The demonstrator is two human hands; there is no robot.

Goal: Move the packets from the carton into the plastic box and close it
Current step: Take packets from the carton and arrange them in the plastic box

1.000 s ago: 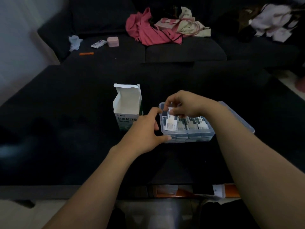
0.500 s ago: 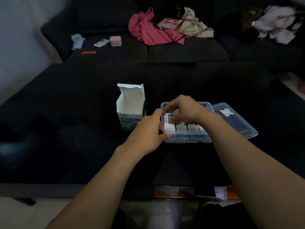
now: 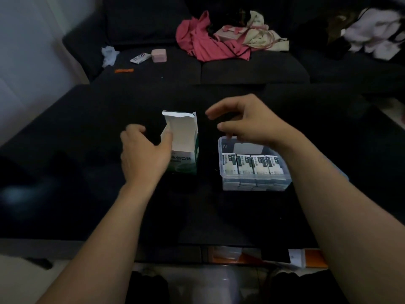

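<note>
A white and green carton (image 3: 183, 148) stands upright on the dark table with its top flap open. My left hand (image 3: 143, 153) is around its left side, thumb on the near left edge. To the right sits a clear plastic box (image 3: 254, 183) filled with rows of white and dark packets (image 3: 252, 164). My right hand (image 3: 247, 121) hovers above the box's far end, fingers curled and apart, holding nothing. The box's lid lies to the right, mostly hidden behind my right forearm.
The dark table (image 3: 87, 132) stretches wide around the carton and box. Behind it a dark sofa (image 3: 241, 69) holds pink and cream clothes (image 3: 210, 40), a small pink box (image 3: 158, 55), a white tube (image 3: 140, 58) and an orange strip (image 3: 123, 70).
My right hand let go of the packet it was pressing into the box and lifted up and back. My left hand left the box's corner and went left to the carton.
</note>
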